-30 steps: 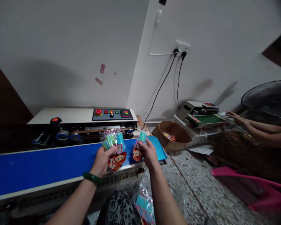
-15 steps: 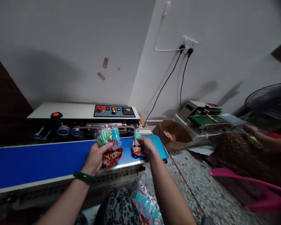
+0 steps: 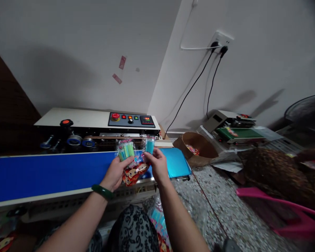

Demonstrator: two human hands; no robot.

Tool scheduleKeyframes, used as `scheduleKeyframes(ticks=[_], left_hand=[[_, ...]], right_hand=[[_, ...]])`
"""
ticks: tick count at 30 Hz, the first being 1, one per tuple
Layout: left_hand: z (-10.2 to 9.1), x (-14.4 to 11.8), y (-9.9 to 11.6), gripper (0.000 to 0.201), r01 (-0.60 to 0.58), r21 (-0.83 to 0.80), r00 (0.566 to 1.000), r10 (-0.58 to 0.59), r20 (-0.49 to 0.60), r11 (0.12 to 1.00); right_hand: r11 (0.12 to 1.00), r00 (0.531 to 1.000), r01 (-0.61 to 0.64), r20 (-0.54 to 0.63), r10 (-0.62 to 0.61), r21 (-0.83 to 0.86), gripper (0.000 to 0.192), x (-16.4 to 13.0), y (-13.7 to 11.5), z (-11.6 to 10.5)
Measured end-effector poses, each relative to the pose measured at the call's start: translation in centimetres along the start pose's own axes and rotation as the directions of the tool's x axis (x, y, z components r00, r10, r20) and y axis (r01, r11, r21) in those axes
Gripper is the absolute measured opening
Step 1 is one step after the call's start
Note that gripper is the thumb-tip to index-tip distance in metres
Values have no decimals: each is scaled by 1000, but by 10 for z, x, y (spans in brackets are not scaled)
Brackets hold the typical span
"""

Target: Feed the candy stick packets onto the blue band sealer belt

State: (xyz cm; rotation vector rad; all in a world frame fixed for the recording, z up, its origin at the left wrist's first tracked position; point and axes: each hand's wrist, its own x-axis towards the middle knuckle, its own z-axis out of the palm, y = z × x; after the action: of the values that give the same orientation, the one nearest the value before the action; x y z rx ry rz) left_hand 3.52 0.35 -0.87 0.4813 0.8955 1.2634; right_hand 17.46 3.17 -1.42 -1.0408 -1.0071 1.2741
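Note:
My left hand (image 3: 117, 170) is closed around a bunch of clear plastic packets (image 3: 127, 150) above the blue conveyor belt of a sealing machine. These packets hold green and blue straw-like sticks and printed cartoon figures with red hair (image 3: 132, 175). Just to the right, my right hand (image 3: 159, 163) pinches a packet of blue sticks (image 3: 149, 144) between thumb and fingers. That packet stands upright close against the bunch; its lower part overlaps the other packets, so I cannot tell whether it is separate from them. A green bangle (image 3: 102, 191) is on my left wrist.
The sealing machine's control panel (image 3: 131, 120) has a red knob and lit display. Right of the blue belt (image 3: 55, 171) stand a cardboard box (image 3: 207, 150) with packets inside and a smaller green-belted machine (image 3: 233, 134). More packets (image 3: 159, 220) lie below. A co-worker's arm shows at far right.
My right hand has moved left and up from the belt's right end to the bunch in my left hand. The bunch has shifted slightly right. The view has tilted a little.

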Motion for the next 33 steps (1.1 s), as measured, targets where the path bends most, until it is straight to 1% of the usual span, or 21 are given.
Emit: scheduleKeyframes(ticks=[2,3,5,7,9,11,14,16,18,19,20,21,23,24,25,27,28,29,31,33], left_hand=[[-2,0,1,33,-19,33,999,20,-36,999],[-3,0,2,32,-27,46,999,29,-44,999],[-4,-1,4,31,-38,58,998,41,-41,998],[-3,-2,6,32,-37,53,999,39,-33,998],[-1,-2,7,34,-38,48,998,40,-42,998],[0,-2,7,35,-38,43,998,41,-56,998],[-1,0,6,35,-38,41,998,40,-54,998],[-3,2,5,34,-42,43,998,44,-51,998],[-4,4,3,35,-59,46,996,62,-59,997],[-4,5,2,35,-66,48,995,69,-65,997],[-4,5,1,36,-72,48,995,75,-67,996],[-3,5,0,37,-77,46,995,80,-66,996],[0,5,-2,39,-62,27,997,64,-50,998],[1,5,-3,39,-46,8,998,46,-33,999],[2,5,-3,38,-31,-13,999,31,-12,999],[3,4,-3,36,-12,-35,1000,13,22,999],[3,4,-3,34,-7,-27,1000,8,26,1000],[2,3,-2,32,-5,-5,1000,5,18,1000],[0,3,0,29,7,47,1000,-6,-13,999],[-2,2,2,28,11,71,999,-8,-49,997]], right_hand=[[1000,994,-9,-110,11,17,29,7,2,-20],[999,987,-38,-154,40,16,32,11,2,-32],[991,966,-134,-222,130,-3,32,21,3,-55],[973,944,-228,-253,213,-31,24,30,5,-69],[954,935,-292,-228,271,-65,15,39,7,-73],[939,932,-329,-192,307,-99,10,47,8,-71],[921,926,-361,-174,336,-144,10,57,8,-62],[923,928,-349,-201,315,-163,11,57,6,-56],[942,947,-282,-211,242,-182,14,48,3,-45],[952,963,-237,-173,205,-192,19,41,1,-38],[961,979,-192,-102,175,-200,25,32,0,-30],[967,989,-147,-4,149,-207,33,23,-1,-20],[972,978,-80,169,120,-222,46,6,-1,0],[973,970,-68,215,117,-220,48,0,0,9],[976,968,-61,226,109,-208,46,-5,0,15],[986,979,-70,178,97,-152,37,-7,1,19],[990,986,-80,134,95,-113,33,-6,1,17],[994,993,-84,81,90,-74,31,-4,0,11],[997,997,-76,-28,76,-14,30,3,-1,-7],[996,987,-90,-135,92,19,30,10,-1,-29]])
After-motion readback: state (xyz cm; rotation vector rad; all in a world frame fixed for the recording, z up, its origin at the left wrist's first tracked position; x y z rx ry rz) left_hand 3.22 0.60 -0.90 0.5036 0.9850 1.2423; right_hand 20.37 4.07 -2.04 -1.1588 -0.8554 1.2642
